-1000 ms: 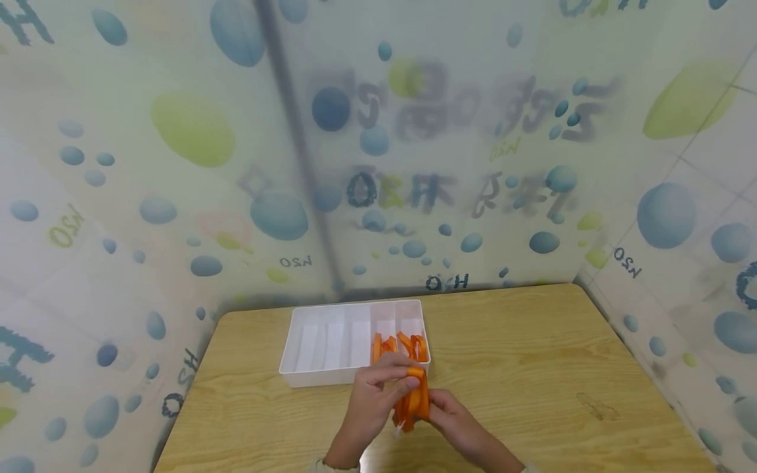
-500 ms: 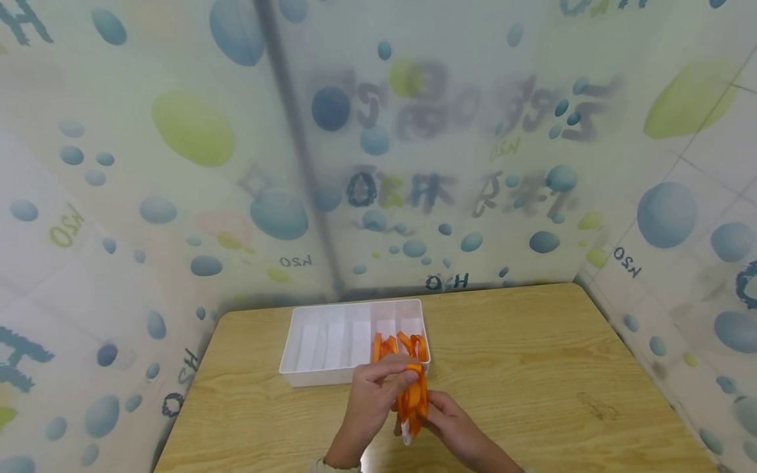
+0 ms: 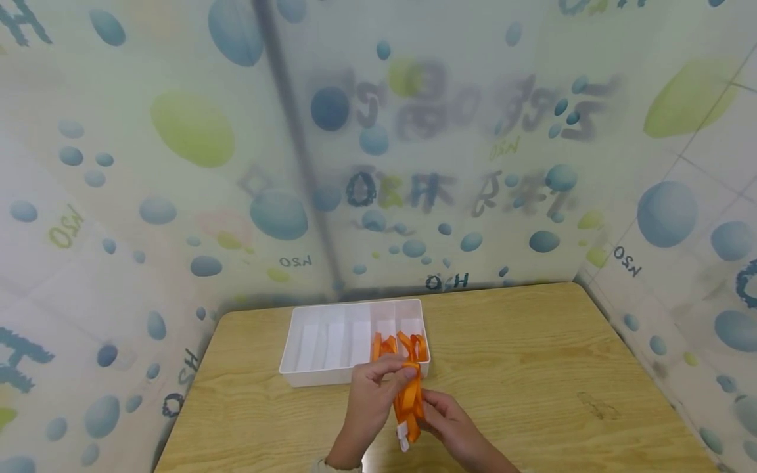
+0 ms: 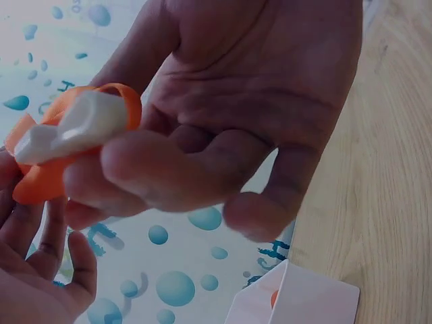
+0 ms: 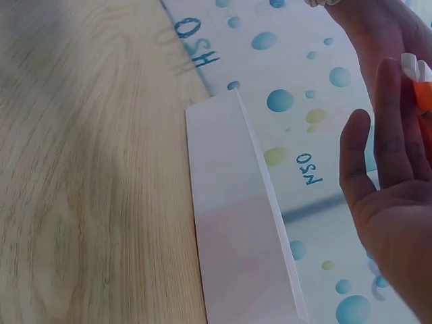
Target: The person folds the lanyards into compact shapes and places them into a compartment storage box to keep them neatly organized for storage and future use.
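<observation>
A folded orange lanyard (image 3: 409, 397) with a white plastic clip (image 3: 403, 435) is held up in front of the tray. My left hand (image 3: 368, 401) pinches its upper end between thumb and fingers. Lower down, my right hand (image 3: 455, 424) grips the bundle's right side with its fingertips. In the left wrist view the clip (image 4: 88, 125) lies against the orange loops, beside the left fingers. The right wrist view catches only a bit of orange strap (image 5: 424, 94) at its edge, partly hidden by the right hand (image 5: 398, 196).
Behind the hands, a white divided tray (image 3: 319, 378) stands on the wooden table (image 3: 532, 368). More orange lanyards (image 3: 414, 345) lie in its two right compartments. A patterned curtain-like wall (image 3: 378, 249) rises right behind the table and along both sides.
The lanyard bundle has turned and shifted slightly left, so its white clip now shows clearly at the bottom. Both hands have kept their hold and moved only slightly.
</observation>
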A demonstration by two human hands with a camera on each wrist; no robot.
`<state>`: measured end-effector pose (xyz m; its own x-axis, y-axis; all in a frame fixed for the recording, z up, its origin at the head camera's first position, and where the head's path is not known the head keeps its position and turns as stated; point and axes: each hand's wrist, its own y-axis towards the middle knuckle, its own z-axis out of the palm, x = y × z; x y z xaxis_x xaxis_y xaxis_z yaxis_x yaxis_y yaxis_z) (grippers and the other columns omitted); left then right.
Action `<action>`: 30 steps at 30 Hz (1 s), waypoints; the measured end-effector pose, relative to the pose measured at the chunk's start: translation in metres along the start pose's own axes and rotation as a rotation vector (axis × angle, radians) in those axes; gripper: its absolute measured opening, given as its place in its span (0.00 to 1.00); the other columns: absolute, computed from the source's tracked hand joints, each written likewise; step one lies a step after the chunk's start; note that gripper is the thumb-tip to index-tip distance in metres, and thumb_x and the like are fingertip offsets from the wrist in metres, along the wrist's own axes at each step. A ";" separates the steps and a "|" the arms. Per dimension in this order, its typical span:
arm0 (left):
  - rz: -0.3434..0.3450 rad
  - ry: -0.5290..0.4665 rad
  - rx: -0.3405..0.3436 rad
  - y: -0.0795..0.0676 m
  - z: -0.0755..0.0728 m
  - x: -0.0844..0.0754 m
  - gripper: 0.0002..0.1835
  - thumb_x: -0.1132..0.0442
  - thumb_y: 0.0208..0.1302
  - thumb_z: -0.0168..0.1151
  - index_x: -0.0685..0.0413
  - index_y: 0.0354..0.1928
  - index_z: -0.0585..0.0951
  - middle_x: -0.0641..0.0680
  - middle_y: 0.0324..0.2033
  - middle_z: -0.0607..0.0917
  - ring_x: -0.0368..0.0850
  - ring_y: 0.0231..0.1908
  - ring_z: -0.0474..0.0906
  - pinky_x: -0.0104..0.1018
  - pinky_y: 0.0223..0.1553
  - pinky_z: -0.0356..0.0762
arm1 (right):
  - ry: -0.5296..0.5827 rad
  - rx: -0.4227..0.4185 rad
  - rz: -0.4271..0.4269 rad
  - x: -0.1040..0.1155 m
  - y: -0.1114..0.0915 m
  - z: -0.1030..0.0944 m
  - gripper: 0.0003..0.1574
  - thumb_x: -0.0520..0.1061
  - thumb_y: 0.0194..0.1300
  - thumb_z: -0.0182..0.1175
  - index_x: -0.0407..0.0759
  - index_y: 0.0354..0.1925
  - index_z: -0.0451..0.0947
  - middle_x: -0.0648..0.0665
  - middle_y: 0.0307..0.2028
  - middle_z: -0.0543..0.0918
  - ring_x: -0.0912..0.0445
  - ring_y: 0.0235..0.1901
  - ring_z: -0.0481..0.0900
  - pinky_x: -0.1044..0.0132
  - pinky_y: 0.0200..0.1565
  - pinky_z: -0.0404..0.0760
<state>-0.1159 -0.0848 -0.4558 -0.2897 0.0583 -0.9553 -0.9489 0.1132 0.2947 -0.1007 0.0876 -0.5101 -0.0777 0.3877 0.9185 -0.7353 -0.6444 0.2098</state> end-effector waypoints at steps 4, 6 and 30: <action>0.017 -0.002 -0.013 0.001 -0.002 -0.001 0.05 0.70 0.63 0.67 0.67 0.35 0.87 0.61 0.34 0.88 0.42 0.40 0.84 0.34 0.43 0.82 | 0.016 0.029 -0.027 0.003 -0.004 0.001 0.29 0.41 0.82 0.31 0.57 0.68 0.71 0.54 0.61 0.79 0.61 0.55 0.78 0.66 0.58 0.74; 0.034 0.001 -0.017 0.001 -0.003 -0.001 0.05 0.70 0.63 0.67 0.67 0.35 0.87 0.61 0.33 0.88 0.43 0.40 0.84 0.34 0.42 0.82 | -0.009 0.033 -0.044 0.005 -0.005 0.002 0.29 0.41 0.82 0.31 0.57 0.70 0.69 0.55 0.62 0.77 0.61 0.57 0.77 0.66 0.59 0.73; 0.070 0.130 -0.126 0.005 0.000 0.002 0.03 0.68 0.61 0.70 0.60 0.32 0.89 0.53 0.28 0.88 0.39 0.30 0.81 0.35 0.36 0.80 | -0.457 -0.169 -0.144 0.013 0.004 0.020 0.10 0.33 0.72 0.55 0.33 0.45 0.82 0.43 0.35 0.87 0.62 0.39 0.81 0.63 0.46 0.79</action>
<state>-0.1213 -0.0844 -0.4562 -0.3620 -0.0681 -0.9297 -0.9315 -0.0122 0.3636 -0.0913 0.0770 -0.4905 0.3067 0.1123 0.9452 -0.8188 -0.4751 0.3222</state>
